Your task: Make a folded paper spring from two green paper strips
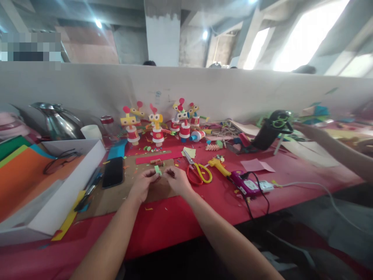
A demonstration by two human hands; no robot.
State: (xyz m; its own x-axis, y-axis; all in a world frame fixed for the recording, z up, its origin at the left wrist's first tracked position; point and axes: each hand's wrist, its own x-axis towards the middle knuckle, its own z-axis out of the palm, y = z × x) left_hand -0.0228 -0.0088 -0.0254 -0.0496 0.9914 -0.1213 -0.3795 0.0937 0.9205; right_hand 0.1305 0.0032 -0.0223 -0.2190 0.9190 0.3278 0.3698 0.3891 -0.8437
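Between the thumb and fingers of my left hand (144, 183) is a small light green piece of paper (157, 170), folded or curled. My right hand (177, 179) is close beside it with its fingertips pinched together; whatever sits in that pinch is too small to make out. Both hands are above a brown cardboard sheet (107, 202). Just beyond them lies a striped, accordion-folded paper strip (156, 162). Right of my right hand rest red-and-yellow-handled scissors (198, 173), blades pointing away.
Several paper-cup robot figures (133, 134) stand at the back. A black phone (113, 173) and a white box (67, 186) of coloured paper are on the left. A yellow glue gun (220, 167) and purple power strip (246, 184) lie right. Another person's arm (335, 146) reaches in at far right.
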